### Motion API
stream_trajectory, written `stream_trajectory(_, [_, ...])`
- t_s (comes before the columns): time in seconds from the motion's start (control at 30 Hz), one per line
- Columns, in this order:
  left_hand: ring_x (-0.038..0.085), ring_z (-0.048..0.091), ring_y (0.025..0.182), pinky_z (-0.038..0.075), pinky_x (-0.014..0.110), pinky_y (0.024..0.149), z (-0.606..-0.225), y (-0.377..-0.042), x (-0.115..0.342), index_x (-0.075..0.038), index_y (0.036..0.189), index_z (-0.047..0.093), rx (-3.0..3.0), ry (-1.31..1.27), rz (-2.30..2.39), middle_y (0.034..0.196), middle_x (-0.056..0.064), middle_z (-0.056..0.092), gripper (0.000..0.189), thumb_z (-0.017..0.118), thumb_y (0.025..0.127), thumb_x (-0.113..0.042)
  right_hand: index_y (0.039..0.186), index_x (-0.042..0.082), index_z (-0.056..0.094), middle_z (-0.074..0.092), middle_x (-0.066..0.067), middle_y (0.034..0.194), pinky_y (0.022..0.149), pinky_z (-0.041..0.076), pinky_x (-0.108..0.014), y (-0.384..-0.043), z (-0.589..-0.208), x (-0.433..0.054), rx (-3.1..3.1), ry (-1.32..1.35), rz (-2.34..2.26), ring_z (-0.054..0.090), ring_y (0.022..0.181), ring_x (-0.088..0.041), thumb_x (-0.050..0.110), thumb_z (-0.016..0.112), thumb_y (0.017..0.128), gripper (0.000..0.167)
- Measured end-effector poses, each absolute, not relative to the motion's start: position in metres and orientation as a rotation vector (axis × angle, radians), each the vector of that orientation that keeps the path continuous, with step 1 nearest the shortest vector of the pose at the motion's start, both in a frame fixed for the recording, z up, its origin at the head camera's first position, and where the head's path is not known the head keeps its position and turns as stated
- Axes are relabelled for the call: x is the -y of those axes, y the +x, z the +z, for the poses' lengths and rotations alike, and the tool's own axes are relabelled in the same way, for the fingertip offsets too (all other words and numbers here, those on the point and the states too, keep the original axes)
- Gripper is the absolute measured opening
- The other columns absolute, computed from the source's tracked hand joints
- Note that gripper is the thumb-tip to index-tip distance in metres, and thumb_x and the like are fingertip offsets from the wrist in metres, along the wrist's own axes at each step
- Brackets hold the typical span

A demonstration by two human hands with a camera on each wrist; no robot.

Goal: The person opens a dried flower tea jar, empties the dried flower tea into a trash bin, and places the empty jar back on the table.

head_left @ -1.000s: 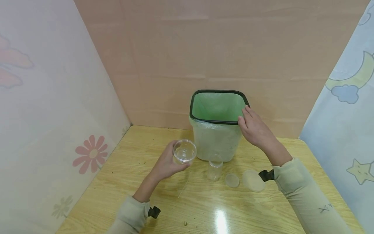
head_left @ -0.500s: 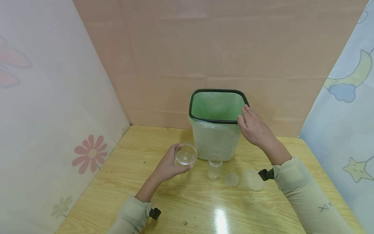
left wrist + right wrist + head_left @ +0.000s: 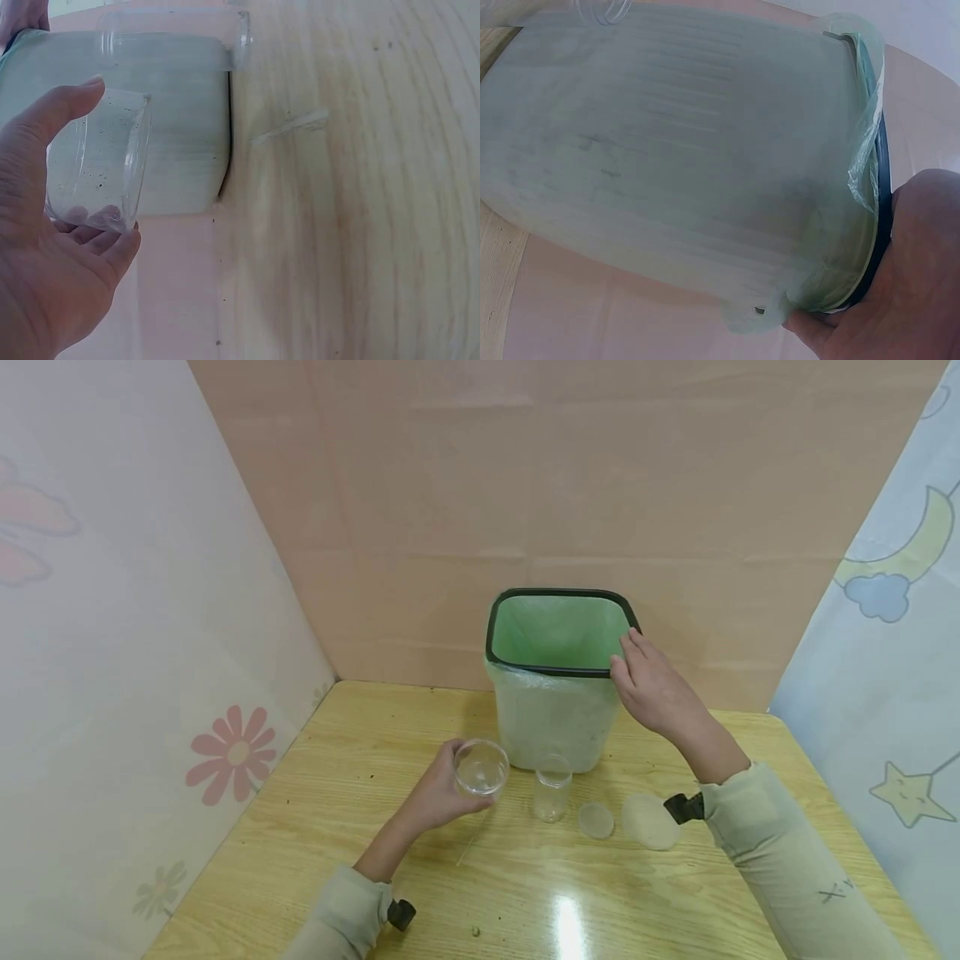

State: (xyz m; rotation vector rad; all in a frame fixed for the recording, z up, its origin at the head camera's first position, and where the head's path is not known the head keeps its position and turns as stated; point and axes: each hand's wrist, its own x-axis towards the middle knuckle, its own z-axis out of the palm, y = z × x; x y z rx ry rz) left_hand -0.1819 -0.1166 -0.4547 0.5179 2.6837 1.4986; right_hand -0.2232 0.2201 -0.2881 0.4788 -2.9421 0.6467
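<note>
My left hand [image 3: 438, 793] grips a clear round plastic cup [image 3: 482, 768] above the table, thumb on one side and fingers on the other. Droplets or specks show on the wall of the cup [image 3: 97, 165] in the left wrist view, and its mouth faces up towards the head camera. At the right corner of the trash bin [image 3: 551, 718], my right hand [image 3: 660, 689] holds the black rim [image 3: 562, 672]. The right wrist view shows a fingertip [image 3: 799, 322] below that rim, with part of the hand hidden behind it. A pale green bag lines the bin.
In front of the bin stands a clear plastic jar [image 3: 551, 802]. To its right lie a small round lid [image 3: 596, 821] and a larger translucent disc [image 3: 651, 822]. A thin clear strip [image 3: 470, 845] lies on the wooden table [image 3: 300, 852]. Patterned sheets wall both sides.
My left hand has moved slightly right and nearer the table's front with the cup. My right hand stays at the bin's rim.
</note>
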Motion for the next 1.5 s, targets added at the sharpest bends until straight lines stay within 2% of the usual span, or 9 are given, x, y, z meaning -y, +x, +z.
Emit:
stream_trajectory(0.27, [0.041, 0.046, 0.136, 0.046, 0.055, 0.104, -0.465, -0.182, 0.114, -0.004, 0.153, 0.028, -2.625, 0.516, 1.498, 0.15, 0.023, 0.043, 0.105, 0.091, 0.074, -0.031, 0.156, -0.012, 0.015, 0.006, -0.031, 0.165, 0.121, 0.011, -0.062, -0.225, -0.29, -0.22, 2.933, 0.482, 0.642, 0.006, 0.152, -0.047, 0.035, 0.018, 0.111, 0.065])
stream_trajectory(0.4, [0.042, 0.043, 0.139, 0.042, 0.058, 0.108, -0.47, -0.184, 0.112, -0.003, 0.152, 0.029, -2.594, 0.518, 1.508, 0.151, 0.025, 0.042, 0.103, 0.091, 0.075, -0.032, 0.156, -0.012, 0.015, 0.006, -0.031, 0.165, 0.121, 0.011, -0.062, -0.225, -0.29, -0.221, 2.931, 0.484, 0.64, 0.006, 0.152, -0.047, 0.036, 0.017, 0.111, 0.066])
stream_trajectory(0.67, [0.041, 0.04, 0.142, 0.035, 0.059, 0.113, -0.483, -0.186, 0.108, -0.001, 0.154, 0.025, -2.554, 0.467, 1.467, 0.155, 0.02, 0.042, 0.108, 0.09, 0.076, -0.037, 0.157, -0.01, 0.013, 0.004, -0.03, 0.165, 0.121, 0.011, -0.061, -0.225, -0.291, -0.222, 2.943, 0.473, 0.632, 0.005, 0.152, -0.047, 0.041, 0.014, 0.11, 0.069])
stream_trajectory(1.07, [0.042, 0.041, 0.141, 0.036, 0.058, 0.113, -0.49, -0.19, 0.101, 0.002, 0.155, 0.024, -2.586, 0.433, 1.424, 0.154, 0.021, 0.043, 0.112, 0.091, 0.074, -0.037, 0.156, -0.012, 0.014, 0.005, -0.03, 0.165, 0.121, 0.011, -0.061, -0.226, -0.29, -0.222, 2.934, 0.47, 0.643, 0.006, 0.152, -0.047, 0.038, 0.016, 0.11, 0.067])
stream_trajectory(1.23, [0.04, 0.042, 0.141, 0.037, 0.055, 0.114, -0.491, -0.192, 0.098, 0.0, 0.155, 0.025, -2.591, 0.425, 1.422, 0.154, 0.02, 0.043, 0.112, 0.092, 0.074, -0.038, 0.156, -0.011, 0.015, 0.005, -0.03, 0.165, 0.121, 0.011, -0.061, -0.226, -0.291, -0.223, 2.933, 0.471, 0.644, 0.006, 0.152, -0.047, 0.04, 0.014, 0.11, 0.069])
stream_trajectory(1.5, [0.04, 0.041, 0.142, 0.036, 0.054, 0.115, -0.494, -0.195, 0.093, -0.001, 0.153, 0.027, -2.562, 0.429, 1.441, 0.155, 0.021, 0.042, 0.11, 0.092, 0.073, -0.037, 0.156, -0.012, 0.015, 0.006, -0.03, 0.165, 0.121, 0.011, -0.061, -0.226, -0.291, -0.222, 2.928, 0.472, 0.641, 0.006, 0.152, -0.047, 0.034, 0.019, 0.111, 0.064])
